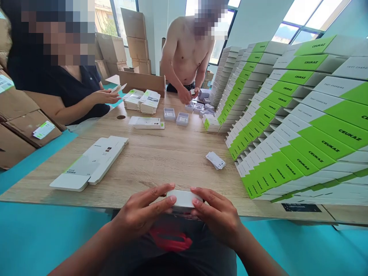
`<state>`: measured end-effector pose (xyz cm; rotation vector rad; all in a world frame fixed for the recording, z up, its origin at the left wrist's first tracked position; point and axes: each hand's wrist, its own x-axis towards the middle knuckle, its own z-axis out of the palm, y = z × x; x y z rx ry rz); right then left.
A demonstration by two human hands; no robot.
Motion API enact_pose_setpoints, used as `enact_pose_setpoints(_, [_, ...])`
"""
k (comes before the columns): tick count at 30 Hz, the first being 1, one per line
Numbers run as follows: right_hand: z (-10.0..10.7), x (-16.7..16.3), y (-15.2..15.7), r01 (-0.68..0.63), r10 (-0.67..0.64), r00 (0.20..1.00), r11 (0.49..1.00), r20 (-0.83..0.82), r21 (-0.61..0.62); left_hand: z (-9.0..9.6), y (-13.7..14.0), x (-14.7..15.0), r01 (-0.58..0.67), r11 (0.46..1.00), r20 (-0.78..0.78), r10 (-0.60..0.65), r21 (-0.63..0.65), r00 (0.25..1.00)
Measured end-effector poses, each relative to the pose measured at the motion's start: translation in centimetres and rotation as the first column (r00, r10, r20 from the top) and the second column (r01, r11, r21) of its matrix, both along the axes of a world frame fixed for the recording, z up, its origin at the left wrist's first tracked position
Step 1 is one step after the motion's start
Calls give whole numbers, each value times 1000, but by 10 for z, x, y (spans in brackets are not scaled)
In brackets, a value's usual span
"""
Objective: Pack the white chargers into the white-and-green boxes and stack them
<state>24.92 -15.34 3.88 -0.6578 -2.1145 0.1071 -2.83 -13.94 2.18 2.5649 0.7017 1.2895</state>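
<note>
Between my two hands, at the front edge of the table, is a small white box, seen from its plain white end. My left hand grips its left side with thumb and fingers, and my right hand grips its right side the same way. The rest of the box below the end is partly hidden and dark. Ahead and to the right lies a small pile of printed white leaflets. A stack of flattened white cartons lies to the left of my hands.
Tall stacks of green and white boxes line the table's right side. Clear plastic trays and more flat cartons sit farther back. One person holds a carton at left; another person handles a small item at the back.
</note>
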Motion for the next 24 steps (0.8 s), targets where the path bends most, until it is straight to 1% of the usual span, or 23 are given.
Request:
enact_pose_setpoints(1, [-1,0,-1,9,-9,1000,1000,-7,-9,-5,1,1,0,1000,6,0,5,1000])
enact_pose_setpoints(2, [-3,-1,-2,22,-22,1000,999,-13,-27,-10,0,3,-4,1000,31,5,-17,1000])
enact_pose_setpoints(3, [-4,-1,-3,36,-37,999,998,-16,-54,-15,-1,7,-14,997,73,19,-77,997])
enact_pose_setpoints(4, [-5,-1,-4,53,-55,998,995,-20,-90,-20,-4,12,-23,985,121,45,-172,992])
enact_pose_setpoints(5, [-6,0,-4,68,-72,997,990,-31,-128,-25,-7,18,-31,956,159,80,-290,984])
enact_pose_setpoints(7, [-6,2,-5,81,-98,992,975,-75,-207,-30,-13,31,-74,857,162,179,-509,970])
enact_pose_setpoints(8, [-5,3,-4,82,-113,988,964,-109,-251,-29,-14,36,-115,814,126,224,-569,966])
enact_pose_setpoints(9, [-3,5,-3,84,-133,981,948,-144,-306,-25,-13,41,-169,796,82,264,-581,961])
enact_pose_setpoints(10, [1,7,-1,83,-158,972,924,-176,-373,-18,-11,44,-225,808,44,296,-544,954])
enact_pose_setpoints(11, [5,9,2,73,-179,963,892,-199,-447,-10,-6,45,-272,840,19,318,-470,948])
enact_pose_setpoints(12, [11,11,5,57,-193,957,855,-215,-516,0,2,45,-292,886,4,315,-359,949])
enact_pose_setpoints(13, [18,11,10,44,-204,954,820,-220,-571,10,10,44,-287,932,-11,291,-221,957])
enact_pose_setpoints(14, [26,11,14,47,-218,954,788,-207,-614,20,20,42,-263,962,-35,262,-77,965])
enact_pose_setpoints(15, [34,10,19,77,-241,955,762,-171,-643,29,31,40,-229,972,-72,233,54,970])
enact_pose_setpoints(17, [45,4,31,195,-298,953,721,-43,-665,38,53,36,-161,955,-166,206,250,964])
enact_pose_setpoints(19, [49,-3,46,298,-323,942,694,87,-655,35,74,34,-130,926,-232,222,354,947])
enact_pose_setpoints(20, [47,-6,57,324,-321,939,698,126,-638,28,84,34,-131,913,-235,234,386,943])
enact_pose_setpoints(22, [39,-8,87,375,-344,924,741,165,-557,9,103,37,-183,889,-160,271,420,949])
enact_pose_setpoints(23, [33,-6,107,437,-395,898,756,192,-488,-4,112,38,-224,885,-104,290,409,951])
enact_pose_setpoints(24, [28,-2,132,517,-467,855,752,223,-408,-16,120,40,-263,891,-59,305,370,950])
